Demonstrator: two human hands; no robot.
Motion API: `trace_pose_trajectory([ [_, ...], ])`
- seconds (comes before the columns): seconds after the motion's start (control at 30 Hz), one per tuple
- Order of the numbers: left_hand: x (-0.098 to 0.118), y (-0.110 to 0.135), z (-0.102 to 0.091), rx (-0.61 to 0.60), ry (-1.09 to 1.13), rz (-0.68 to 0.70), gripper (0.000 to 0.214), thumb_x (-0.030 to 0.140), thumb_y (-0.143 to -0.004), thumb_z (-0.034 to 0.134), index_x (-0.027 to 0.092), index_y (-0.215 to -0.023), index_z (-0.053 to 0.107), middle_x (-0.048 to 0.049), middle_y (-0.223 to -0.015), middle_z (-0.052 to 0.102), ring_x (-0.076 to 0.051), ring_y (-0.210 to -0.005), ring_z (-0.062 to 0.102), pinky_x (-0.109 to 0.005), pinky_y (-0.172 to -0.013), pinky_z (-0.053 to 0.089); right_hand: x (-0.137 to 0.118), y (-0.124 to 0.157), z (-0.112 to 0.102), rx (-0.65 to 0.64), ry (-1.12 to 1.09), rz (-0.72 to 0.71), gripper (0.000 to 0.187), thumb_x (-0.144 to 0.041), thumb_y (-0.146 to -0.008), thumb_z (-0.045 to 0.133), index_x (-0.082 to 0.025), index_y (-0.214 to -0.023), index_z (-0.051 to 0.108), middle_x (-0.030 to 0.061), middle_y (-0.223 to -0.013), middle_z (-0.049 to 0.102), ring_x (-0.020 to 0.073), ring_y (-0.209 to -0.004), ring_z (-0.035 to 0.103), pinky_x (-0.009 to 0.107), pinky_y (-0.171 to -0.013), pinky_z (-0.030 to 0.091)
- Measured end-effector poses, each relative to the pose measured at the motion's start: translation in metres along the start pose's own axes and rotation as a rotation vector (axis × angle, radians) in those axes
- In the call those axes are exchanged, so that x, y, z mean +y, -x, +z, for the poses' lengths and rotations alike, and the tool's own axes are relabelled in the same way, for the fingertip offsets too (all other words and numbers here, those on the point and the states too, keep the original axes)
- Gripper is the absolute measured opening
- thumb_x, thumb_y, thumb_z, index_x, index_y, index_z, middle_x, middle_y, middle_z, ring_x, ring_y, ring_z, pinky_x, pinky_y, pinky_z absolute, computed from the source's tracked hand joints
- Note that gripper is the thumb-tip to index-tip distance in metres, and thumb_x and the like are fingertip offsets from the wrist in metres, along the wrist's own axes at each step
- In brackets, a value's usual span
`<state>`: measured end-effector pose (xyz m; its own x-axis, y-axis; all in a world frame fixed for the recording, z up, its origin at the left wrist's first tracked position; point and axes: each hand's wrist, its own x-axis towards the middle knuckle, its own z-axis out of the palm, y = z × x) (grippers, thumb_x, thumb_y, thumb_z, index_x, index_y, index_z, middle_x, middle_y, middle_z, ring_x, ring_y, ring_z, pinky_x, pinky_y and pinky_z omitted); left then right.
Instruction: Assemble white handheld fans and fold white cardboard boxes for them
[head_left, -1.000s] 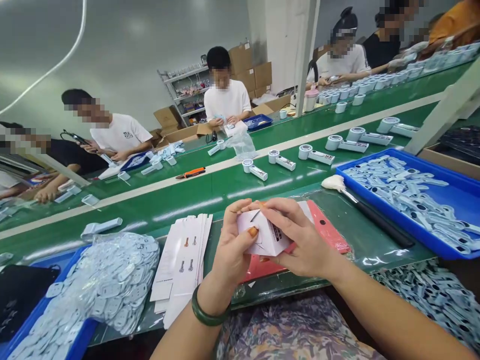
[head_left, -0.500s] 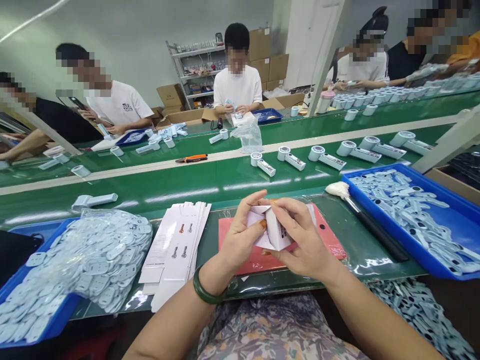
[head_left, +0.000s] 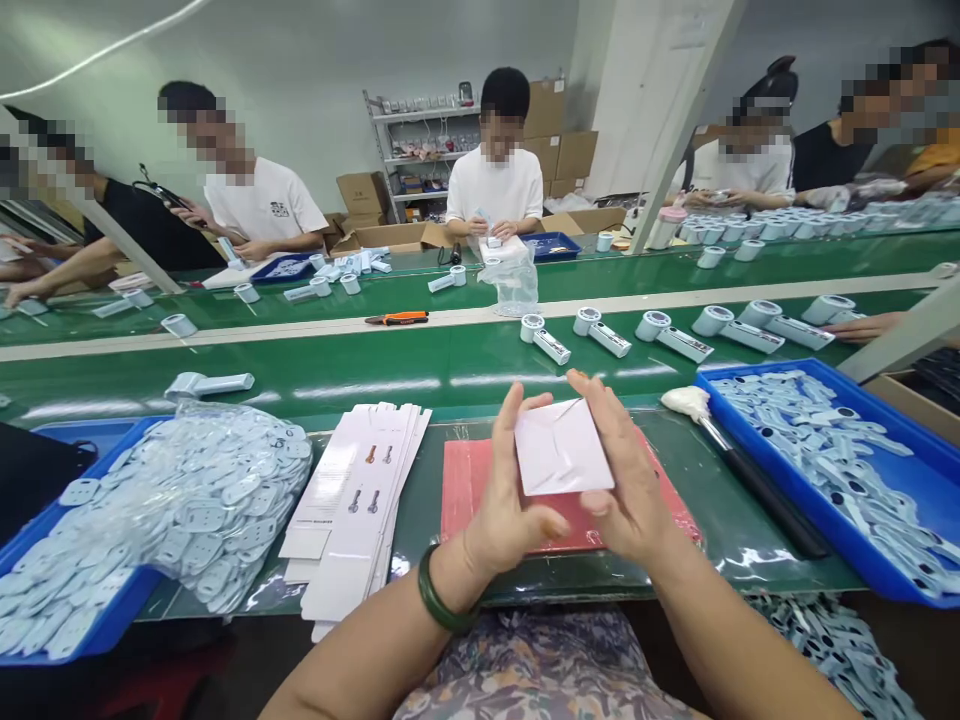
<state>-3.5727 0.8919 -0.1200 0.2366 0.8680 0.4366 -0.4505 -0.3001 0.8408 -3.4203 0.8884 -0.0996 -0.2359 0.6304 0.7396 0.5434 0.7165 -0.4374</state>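
Observation:
Between my two hands is a small white carton box (head_left: 564, 448), its closed end with folded flaps turned up towards me. My left hand (head_left: 501, 490) presses on its left side with the thumb held off below it. On the opposite side my right hand (head_left: 634, 485) grips the box, fingers along the edge and thumb near the lower corner. Beneath the hands lies a red flat pad (head_left: 466, 490) on the bench. To the left, a stack of flat printed cartons (head_left: 360, 500) rests on the green surface.
A bag of light-blue plates (head_left: 225, 500) sits over a blue tray at left. At right are a brush (head_left: 765, 485) and a blue tray (head_left: 911, 465) of pale-blue parts. Several handled devices (head_left: 600, 330) and orange pliers (head_left: 397, 318) lie on the belt. Co-workers sit opposite.
The box has been turned so its closed end faces up, and my thumbs have come away from the flaps to its sides. A co-worker's hand has appeared at the far right devices.

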Motion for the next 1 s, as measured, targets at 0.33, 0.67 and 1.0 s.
trace_pose_trajectory([
  [0.33,-0.009,-0.047,-0.050,0.552,0.194,0.059,0.055,0.051,-0.078,0.086,0.032,-0.123,0.062,-0.0023,-0.121,0.071,-0.020,-0.109,0.068,-0.032,-0.092,0.056,-0.003,0.025,0.064,0.195,-0.693,0.637,0.062,-0.065,-0.091,0.067,-0.022,-0.136,0.058,0.0153,-0.119,0.071,0.0268,-0.105,0.072,0.045,-0.092,0.060],
  [0.67,0.017,-0.006,-0.087,0.574,-0.315,-0.246,0.068,0.058,-0.082,0.080,0.033,-0.141,0.057,-0.0106,-0.148,0.059,-0.030,-0.144,0.051,-0.049,-0.116,0.047,0.107,-0.134,0.136,0.371,-0.326,0.832,0.080,-0.035,-0.071,0.084,-0.019,-0.141,0.047,0.0167,-0.137,0.058,0.0293,-0.128,0.060,0.045,-0.110,0.049],
  [1.0,0.055,0.072,-0.186,0.338,-1.693,-0.590,0.089,0.054,-0.076,0.082,0.017,-0.151,0.054,-0.0238,-0.163,0.041,-0.057,-0.152,0.028,-0.077,-0.117,0.029,0.139,-0.141,0.172,0.212,-0.275,0.973,0.080,-0.032,-0.080,0.083,-0.019,-0.148,0.042,0.0224,-0.162,0.030,0.0413,-0.156,0.021,0.051,-0.124,0.028],
])
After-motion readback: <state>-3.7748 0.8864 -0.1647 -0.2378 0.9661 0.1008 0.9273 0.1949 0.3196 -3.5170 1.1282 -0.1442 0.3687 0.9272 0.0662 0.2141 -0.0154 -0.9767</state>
